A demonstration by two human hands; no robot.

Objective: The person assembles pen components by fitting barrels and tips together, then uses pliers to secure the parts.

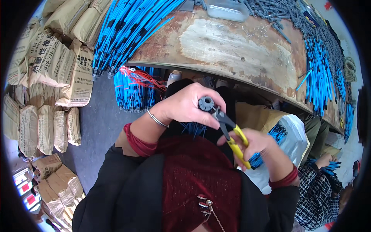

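Note:
My left hand [189, 104], with a silver bangle at its wrist, is closed around a dark grey plastic part [206, 103]. The part's round, notched end with a hole in the middle faces up between thumb and fingers. In my right hand [257, 143] is a pair of cutting pliers [239, 144] with yellow handles and dark jaws. Their jaws reach the side of the grey part, close to my left fingertips; whether they bite on anything is hard to see. Beneath my left hand, a few blue and black rods [194, 129] show over my lap.
Ahead stands a worn wooden table [232, 50], its edge just beyond my hands. On it lie blue rods [123, 33], a clear tray [228, 11] and many grey parts [270, 13]. Paper sacks [50, 58] crowd the left. At right are a white bag [293, 135] and another person's sleeve [317, 193].

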